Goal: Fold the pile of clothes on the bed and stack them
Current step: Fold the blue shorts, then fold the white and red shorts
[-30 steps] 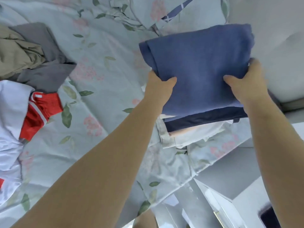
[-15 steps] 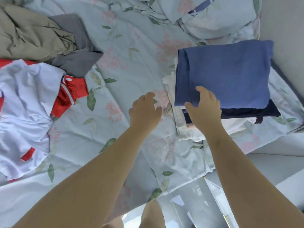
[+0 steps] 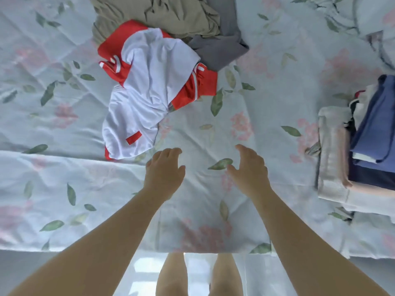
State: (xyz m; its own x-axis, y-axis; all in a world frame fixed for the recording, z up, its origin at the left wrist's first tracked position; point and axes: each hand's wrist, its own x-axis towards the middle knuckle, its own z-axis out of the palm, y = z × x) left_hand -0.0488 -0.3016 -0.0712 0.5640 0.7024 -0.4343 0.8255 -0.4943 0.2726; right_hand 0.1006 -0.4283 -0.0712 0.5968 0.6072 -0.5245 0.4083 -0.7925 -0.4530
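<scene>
A crumpled white and red jersey (image 3: 147,88) lies on the floral bedspread (image 3: 64,178), ahead and to the left of my hands. Behind it sit a rumpled khaki garment (image 3: 158,13) and a grey garment (image 3: 220,48). At the right edge stands the stack of folded clothes (image 3: 363,146), with a blue piece on top and white and dark pieces under it. My left hand (image 3: 164,171) hovers over the bedspread just below the jersey, fingers loose and holding nothing. My right hand (image 3: 250,167) is beside it, fingers relaxed, also holding nothing.
The bed's near edge (image 3: 128,251) runs across the lower part of the view, with a pale floor and my legs below it. A bunched floral duvet (image 3: 376,22) lies at the far right corner.
Both hands let go of the blue folded piece, which now lies on the stack. They moved left, and my view swung left toward the unfolded pile.
</scene>
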